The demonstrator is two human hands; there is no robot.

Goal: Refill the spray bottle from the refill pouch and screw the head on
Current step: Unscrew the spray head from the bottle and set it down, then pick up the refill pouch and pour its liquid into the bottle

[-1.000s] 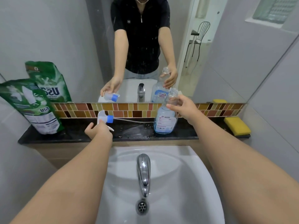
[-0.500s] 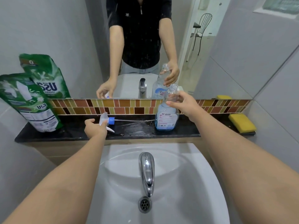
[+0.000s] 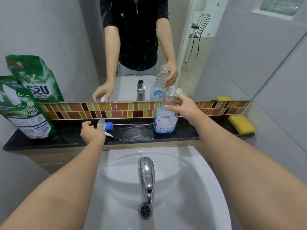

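— How far along was it?
— The green refill pouch (image 3: 25, 103) leaned unpoured; the clear, uncapped spray bottle (image 3: 166, 117) held little blue liquid, right hand (image 3: 182, 107) curled round its neck.
— The head?
— The white-and-blue spray head (image 3: 105, 127) lay on the ledge, gripped by the left hand (image 3: 92, 133).

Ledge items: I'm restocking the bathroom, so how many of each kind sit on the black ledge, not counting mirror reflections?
Refill pouch: 1
Spray bottle, open-necked: 1
Spray head with tube: 1
Yellow sponge: 1
Total: 4
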